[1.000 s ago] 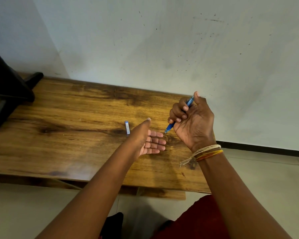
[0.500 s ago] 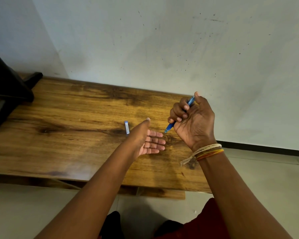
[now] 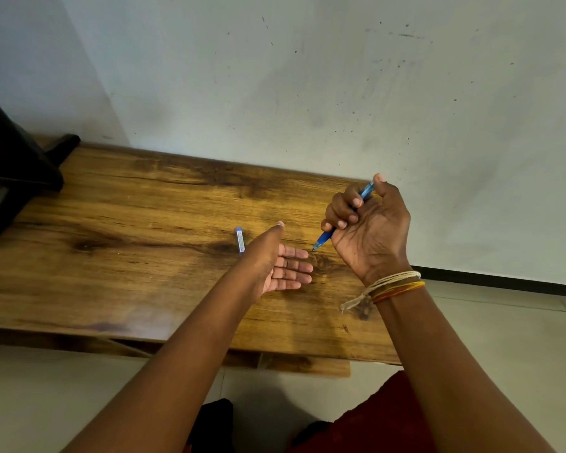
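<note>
My right hand [image 3: 370,228] grips a blue mechanical pencil [image 3: 324,238], fingers curled round the barrel and the thumb on its top end. The tip points down and left, just above the fingertips of my left hand [image 3: 280,263]. That hand is held palm up with straight fingers over the wooden table [image 3: 128,256] and holds nothing. A small blue and white lead case [image 3: 240,240] lies on the table just left of my left thumb.
A black stand [image 3: 10,178] occupies the table's far left end. A grey wall [image 3: 307,93] rises right behind the table. The table's right edge runs under my right wrist, with pale floor [image 3: 520,338] beyond. Thread bands circle my right wrist.
</note>
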A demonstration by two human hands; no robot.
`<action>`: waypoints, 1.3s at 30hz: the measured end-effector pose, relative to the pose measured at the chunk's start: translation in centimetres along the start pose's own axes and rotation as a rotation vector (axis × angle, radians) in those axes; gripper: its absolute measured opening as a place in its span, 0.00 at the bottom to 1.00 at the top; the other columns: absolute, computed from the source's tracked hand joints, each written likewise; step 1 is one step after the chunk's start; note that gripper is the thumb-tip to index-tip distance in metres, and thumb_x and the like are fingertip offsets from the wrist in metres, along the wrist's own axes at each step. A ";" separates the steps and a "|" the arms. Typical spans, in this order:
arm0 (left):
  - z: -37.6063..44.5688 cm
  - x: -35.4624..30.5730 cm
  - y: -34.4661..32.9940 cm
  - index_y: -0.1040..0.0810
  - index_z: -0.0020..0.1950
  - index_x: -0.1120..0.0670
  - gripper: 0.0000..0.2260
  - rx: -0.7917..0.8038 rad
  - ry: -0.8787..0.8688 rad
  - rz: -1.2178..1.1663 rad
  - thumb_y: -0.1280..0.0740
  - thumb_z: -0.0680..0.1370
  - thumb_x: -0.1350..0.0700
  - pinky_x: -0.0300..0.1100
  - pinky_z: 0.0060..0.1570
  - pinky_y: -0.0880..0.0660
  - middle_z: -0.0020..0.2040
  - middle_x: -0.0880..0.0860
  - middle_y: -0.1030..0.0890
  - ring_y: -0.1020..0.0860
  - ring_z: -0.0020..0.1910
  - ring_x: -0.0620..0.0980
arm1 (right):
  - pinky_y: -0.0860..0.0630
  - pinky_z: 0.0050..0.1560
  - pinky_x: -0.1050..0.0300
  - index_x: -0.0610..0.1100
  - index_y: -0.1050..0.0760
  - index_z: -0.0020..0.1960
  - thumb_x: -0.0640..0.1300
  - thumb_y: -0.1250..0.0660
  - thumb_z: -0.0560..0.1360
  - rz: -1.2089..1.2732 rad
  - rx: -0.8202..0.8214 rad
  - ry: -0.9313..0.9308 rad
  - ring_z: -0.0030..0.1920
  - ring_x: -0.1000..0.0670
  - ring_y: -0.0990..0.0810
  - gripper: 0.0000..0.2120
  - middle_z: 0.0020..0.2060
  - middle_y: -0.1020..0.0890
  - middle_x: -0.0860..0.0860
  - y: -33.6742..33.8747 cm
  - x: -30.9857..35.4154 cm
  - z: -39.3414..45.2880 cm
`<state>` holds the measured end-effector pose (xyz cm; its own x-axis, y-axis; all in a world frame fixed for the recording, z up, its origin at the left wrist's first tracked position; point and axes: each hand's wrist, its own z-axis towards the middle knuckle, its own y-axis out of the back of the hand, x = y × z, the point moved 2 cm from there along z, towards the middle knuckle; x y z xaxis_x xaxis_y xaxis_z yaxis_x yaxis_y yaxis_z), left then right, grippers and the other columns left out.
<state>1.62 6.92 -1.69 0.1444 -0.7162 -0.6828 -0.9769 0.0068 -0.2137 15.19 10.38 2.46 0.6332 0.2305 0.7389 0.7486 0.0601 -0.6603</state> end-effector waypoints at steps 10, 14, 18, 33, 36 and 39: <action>0.0 0.0 -0.1 0.22 0.52 0.63 0.30 0.000 -0.006 0.010 0.53 0.81 0.41 0.45 0.45 0.23 0.44 0.61 0.18 0.19 0.42 0.56 | 0.41 0.35 0.54 0.44 0.38 0.31 0.56 0.50 0.79 -0.003 -0.013 0.000 0.30 0.50 0.44 0.22 0.23 0.40 0.51 -0.1 0.0 -0.1; 0.0 0.0 -0.2 0.22 0.53 0.63 0.30 0.001 -0.002 0.010 0.53 0.81 0.40 0.45 0.45 0.23 0.45 0.61 0.18 0.19 0.42 0.56 | 0.42 0.35 0.55 0.44 0.39 0.32 0.56 0.50 0.79 -0.008 -0.018 -0.003 0.30 0.50 0.46 0.22 0.23 0.40 0.51 -0.2 0.1 -0.1; 0.0 0.0 -0.3 0.22 0.53 0.63 0.30 -0.001 -0.004 0.006 0.53 0.81 0.40 0.45 0.46 0.23 0.45 0.61 0.18 0.19 0.42 0.56 | 0.41 0.35 0.55 0.44 0.38 0.31 0.56 0.50 0.80 -0.068 -0.029 0.006 0.30 0.50 0.45 0.23 0.23 0.40 0.51 -0.3 0.2 -0.1; -0.2 -0.2 -0.6 0.22 0.55 0.65 0.30 -0.006 -0.016 0.002 0.53 0.81 0.41 0.45 0.45 0.24 0.45 0.61 0.18 0.19 0.42 0.56 | 0.41 0.35 0.56 0.45 0.36 0.32 0.58 0.48 0.80 -0.247 -0.092 0.036 0.29 0.51 0.43 0.23 0.25 0.40 0.51 0.0 -0.1 0.0; 0.0 -0.1 -0.6 0.22 0.56 0.65 0.31 -0.012 -0.018 0.001 0.53 0.81 0.41 0.45 0.45 0.24 0.46 0.62 0.18 0.19 0.42 0.56 | 0.41 0.34 0.56 0.45 0.36 0.32 0.58 0.48 0.80 -0.302 -0.101 0.044 0.29 0.51 0.43 0.24 0.25 0.39 0.51 -0.1 -0.1 0.0; 0.0 -0.1 -0.8 0.22 0.55 0.65 0.30 -0.009 -0.015 0.000 0.52 0.81 0.41 0.45 0.46 0.23 0.46 0.62 0.18 0.19 0.42 0.57 | 0.41 0.34 0.56 0.45 0.37 0.33 0.58 0.48 0.80 -0.264 -0.114 0.034 0.29 0.51 0.43 0.23 0.26 0.41 0.50 -0.1 -0.2 -0.1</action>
<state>2.42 6.97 -1.49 0.1466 -0.7053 -0.6936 -0.9783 0.0006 -0.2074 15.00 10.22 2.45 0.4181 0.1883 0.8886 0.9045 0.0035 -0.4264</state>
